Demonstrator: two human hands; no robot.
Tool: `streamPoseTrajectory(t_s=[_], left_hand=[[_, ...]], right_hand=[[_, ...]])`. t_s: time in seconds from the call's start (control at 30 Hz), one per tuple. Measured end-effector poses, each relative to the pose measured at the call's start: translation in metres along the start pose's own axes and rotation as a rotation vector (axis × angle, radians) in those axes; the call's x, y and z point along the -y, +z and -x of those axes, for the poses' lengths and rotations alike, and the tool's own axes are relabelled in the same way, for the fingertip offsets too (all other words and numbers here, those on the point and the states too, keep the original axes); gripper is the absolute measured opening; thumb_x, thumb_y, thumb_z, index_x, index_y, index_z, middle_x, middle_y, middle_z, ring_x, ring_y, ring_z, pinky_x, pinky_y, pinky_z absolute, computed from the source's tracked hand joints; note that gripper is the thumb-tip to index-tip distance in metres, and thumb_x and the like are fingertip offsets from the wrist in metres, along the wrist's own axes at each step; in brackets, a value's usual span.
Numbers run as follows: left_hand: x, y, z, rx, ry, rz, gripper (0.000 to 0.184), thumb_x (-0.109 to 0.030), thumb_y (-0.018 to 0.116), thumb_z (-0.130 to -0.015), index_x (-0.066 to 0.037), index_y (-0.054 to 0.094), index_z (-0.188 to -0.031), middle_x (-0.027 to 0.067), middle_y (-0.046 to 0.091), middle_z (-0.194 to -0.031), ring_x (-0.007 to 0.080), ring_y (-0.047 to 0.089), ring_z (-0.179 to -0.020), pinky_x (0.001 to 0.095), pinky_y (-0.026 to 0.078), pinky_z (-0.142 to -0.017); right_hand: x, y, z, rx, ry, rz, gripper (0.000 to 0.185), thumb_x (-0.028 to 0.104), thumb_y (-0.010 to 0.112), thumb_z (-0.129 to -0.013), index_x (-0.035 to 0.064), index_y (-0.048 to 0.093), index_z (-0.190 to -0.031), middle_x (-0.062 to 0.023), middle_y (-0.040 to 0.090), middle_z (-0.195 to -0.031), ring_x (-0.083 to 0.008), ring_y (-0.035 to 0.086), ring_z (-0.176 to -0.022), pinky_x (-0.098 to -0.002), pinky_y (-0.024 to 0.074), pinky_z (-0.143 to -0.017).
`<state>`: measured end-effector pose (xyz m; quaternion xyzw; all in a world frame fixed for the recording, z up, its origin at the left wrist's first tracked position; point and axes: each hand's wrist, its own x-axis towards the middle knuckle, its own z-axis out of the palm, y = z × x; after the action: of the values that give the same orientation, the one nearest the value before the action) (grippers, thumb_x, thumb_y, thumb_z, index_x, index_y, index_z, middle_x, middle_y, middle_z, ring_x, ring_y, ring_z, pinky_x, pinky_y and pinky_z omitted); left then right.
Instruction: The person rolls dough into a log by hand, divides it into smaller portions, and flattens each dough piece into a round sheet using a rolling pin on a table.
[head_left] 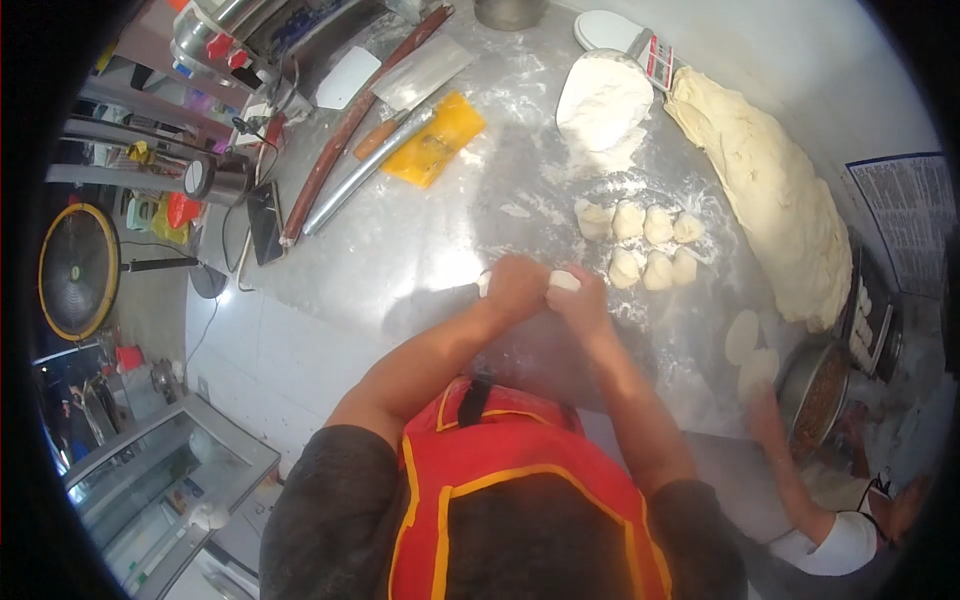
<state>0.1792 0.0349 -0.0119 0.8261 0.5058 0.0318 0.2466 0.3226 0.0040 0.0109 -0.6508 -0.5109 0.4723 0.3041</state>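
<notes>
A: Nearest the viewer, at six o'clock, is the red apron (530, 440). What lies just beyond it?

B: Both hands, side by side over the near part of the metal worktop (350, 275). The left hand (520, 288) is closed in a narrow curl, with a pale dough bit (484, 284) showing at its outer edge. The right hand (585, 298) pinches a second dough bit (565, 280), which faces the left hand. Whether the two join inside the left fist cannot be told.

A: Why hold them so?

B: Presumably the close curl lets the fingers control soft material, with one hand steadying against the other.

A: And the pieces at two o'clock?

B: Small dough lumps (658, 268) lie near the hands in two short rows on floured metal, probably within easy reach and dusted against sticking. Between three and four o'clock are flattened rounds (742, 338); a co-worker's hand (763, 405) touches the lower one, close to a round pan (815, 395).

A: What occupies the farther field?

B: At two o'clock, the long dough mass (765, 185) lies along the wall side, which likely leaves the middle free for working. Toward eleven o'clock, a metal rod (365, 172) lies beside a yellow sheet (437, 140), apparently set aside. At one o'clock is the flour heap (605, 95), likely kept handy for dusting; just beyond it sits a scale (656, 62).
</notes>
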Motion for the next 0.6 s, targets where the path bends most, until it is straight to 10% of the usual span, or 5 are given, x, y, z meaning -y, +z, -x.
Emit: streamPoseTrajectory(t_s=[0.2, 0.53, 0.6], left_hand=[[0.011, -0.035, -0.014, 0.023, -0.135, 0.026, 0.034, -0.042, 0.070, -0.075, -0.007, 0.070, -0.076, 0.0156, 0.068, -0.075, 0.0327, 0.067, -0.076, 0.0432, 0.051, -0.068], [0.037, -0.016, 0.029, -0.217, -0.076, 0.027, 0.063, -0.034, 0.085, -0.063, -0.004, 0.054, -0.109, 0.0157, 0.054, -0.106, 0.0361, 0.051, -0.103, 0.0444, 0.044, -0.086], [0.046, -0.013, 0.029, -0.238, 0.003, 0.078, 0.060, -0.032, 0.082, -0.066, -0.004, 0.054, -0.110, 0.0161, 0.056, -0.104, 0.0367, 0.052, -0.102, 0.0439, 0.045, -0.086]], right_hand=[[0.070, -0.047, 0.028, 0.111, 0.227, -0.165, 0.047, 0.016, 0.072, -0.075, -0.0032, 0.061, -0.116, -0.0125, 0.067, -0.098, -0.0219, 0.064, -0.089, -0.0317, 0.0503, -0.078], [-0.028, -0.028, -0.017, -0.193, -0.333, 0.988, 0.058, 0.025, 0.072, -0.078, 0.0058, 0.051, -0.128, -0.0197, 0.050, -0.128, -0.0407, 0.054, -0.107, -0.0456, 0.0472, -0.090], [0.001, -0.026, -0.014, -0.165, -0.380, 0.766, 0.057, 0.025, 0.073, -0.078, 0.0060, 0.052, -0.128, -0.0196, 0.051, -0.129, -0.0391, 0.055, -0.107, -0.0442, 0.0475, -0.089]])
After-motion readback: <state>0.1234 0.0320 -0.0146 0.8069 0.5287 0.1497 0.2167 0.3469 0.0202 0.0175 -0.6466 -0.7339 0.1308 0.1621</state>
